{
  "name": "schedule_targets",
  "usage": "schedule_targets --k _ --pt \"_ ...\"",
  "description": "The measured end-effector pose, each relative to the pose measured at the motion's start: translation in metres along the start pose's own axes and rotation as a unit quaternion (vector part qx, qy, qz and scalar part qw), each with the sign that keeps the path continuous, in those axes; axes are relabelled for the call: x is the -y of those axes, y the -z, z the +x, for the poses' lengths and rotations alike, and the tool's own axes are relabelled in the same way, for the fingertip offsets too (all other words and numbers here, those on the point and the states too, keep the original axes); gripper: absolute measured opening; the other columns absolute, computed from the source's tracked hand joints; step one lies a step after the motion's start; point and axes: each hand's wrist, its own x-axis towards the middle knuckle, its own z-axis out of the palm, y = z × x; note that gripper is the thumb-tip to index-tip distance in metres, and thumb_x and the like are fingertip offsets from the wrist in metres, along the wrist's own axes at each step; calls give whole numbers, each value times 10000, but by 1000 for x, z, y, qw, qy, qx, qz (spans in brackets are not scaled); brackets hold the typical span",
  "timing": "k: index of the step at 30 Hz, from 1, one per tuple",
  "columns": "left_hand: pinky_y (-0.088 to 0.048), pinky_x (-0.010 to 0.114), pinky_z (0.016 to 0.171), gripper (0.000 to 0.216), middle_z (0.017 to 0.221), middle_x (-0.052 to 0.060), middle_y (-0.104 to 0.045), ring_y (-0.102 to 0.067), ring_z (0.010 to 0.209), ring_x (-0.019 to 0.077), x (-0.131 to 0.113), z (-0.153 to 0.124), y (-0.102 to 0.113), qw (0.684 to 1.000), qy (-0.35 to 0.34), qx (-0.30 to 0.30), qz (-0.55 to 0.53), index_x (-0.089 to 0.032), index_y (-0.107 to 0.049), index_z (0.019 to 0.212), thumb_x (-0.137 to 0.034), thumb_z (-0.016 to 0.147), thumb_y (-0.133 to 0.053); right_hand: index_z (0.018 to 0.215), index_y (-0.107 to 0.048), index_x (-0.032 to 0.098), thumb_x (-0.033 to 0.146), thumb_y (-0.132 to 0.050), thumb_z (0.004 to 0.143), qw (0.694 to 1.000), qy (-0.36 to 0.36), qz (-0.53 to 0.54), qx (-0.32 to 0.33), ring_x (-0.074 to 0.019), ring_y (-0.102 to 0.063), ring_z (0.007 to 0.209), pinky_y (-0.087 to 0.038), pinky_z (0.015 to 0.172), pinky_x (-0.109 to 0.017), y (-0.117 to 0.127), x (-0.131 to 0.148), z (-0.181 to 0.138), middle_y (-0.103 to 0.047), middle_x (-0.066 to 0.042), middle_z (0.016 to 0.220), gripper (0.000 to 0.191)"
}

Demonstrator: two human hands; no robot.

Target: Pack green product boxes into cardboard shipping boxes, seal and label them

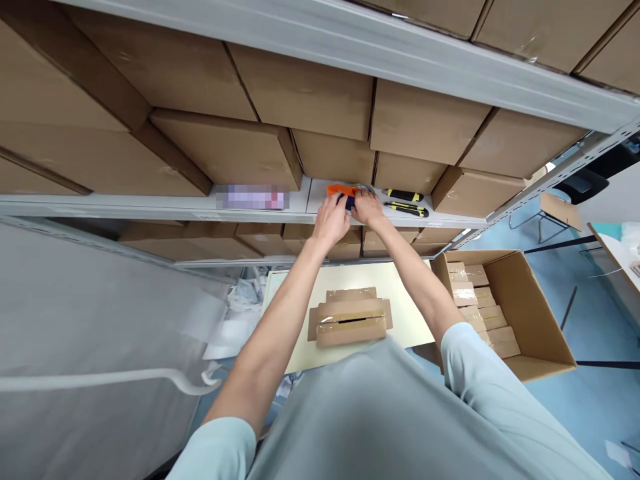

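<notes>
The left hand (333,219) and right hand (369,207) meet over an orange and dark-blue tool (339,191), perhaps a tape dispenser, lying near the front edge of the white shelf board (299,202). Fingers of both are bent over it, the left at its seven o'clock, the right at its three; the fingertips are partly hidden, so I cannot tell how tightly either closes, or whether it bears any weight.

The tool looks light and stiff, probably smooth hard plastic that could slide on the board. The dark-blue part between the hands seems the surest hold; any sharp edge is covered by the fingers.

At three o'clock, just beside the right hand, lie two yellow-and-black utility knives (406,202), easily knocked. A blurred-out flat printed item (251,197) lies at nine. Stacked brown cardboard boxes (333,155) wall off twelve o'clock, and a grey metal shelf beam (320,33) limits lifting above them.

Toward six, below the shelf, a taped brown carton (351,327) sits on a cream tabletop (411,313); at four, a large open cardboard box (527,300) holds small taped cartons (483,297).
</notes>
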Motion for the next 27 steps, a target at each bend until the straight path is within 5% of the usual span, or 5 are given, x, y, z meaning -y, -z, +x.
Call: schedule_targets --k 8,14,19,27 --pt "-474 584 1285 484 1450 227 -722 -664 1411 378 3 -53 -29 978 134 -62 -150 -125 -706 1408 -221 940 -628 1506 -586 17 114 -519 1064 998 43 12 -33 -346 -567 1443 -318 1339 -523 -11 -5 -20 -637 -276 1505 457" --pt "-605 500 1139 437 1312 183 -793 -778 1218 291 -24 -112 -39 869 193 -103 -445 -164 -720 1258 -328 856 -770 1410 -651 121 214 -465 1130 975 125 108 -149 -339 -635 1291 -376 1307 -580 -23 1 -130 -722 -199 1309 349" --pt "-642 495 1061 345 1069 84 -849 -799 1083 311 -70 -182 -25 825 226 -121 -503 -200 -801 1030 -415 774 -887 1363 -672 163 209 -494 1122 959 159 147 -182 -314 -647 1288 -442 1264 -551 -35 11 -232 -717 -179 1317 304" --pt "-633 480 1087 407 1059 81 -851 -811 1097 320 -97 -233 -14 788 275 -69 -547 -200 -806 1024 -421 712 -943 1426 -655 187 182 -503 1102 966 145 154 -147 -304 -647 1317 -450 1267 -565 -43 14 -283 -705 -165 1356 358"
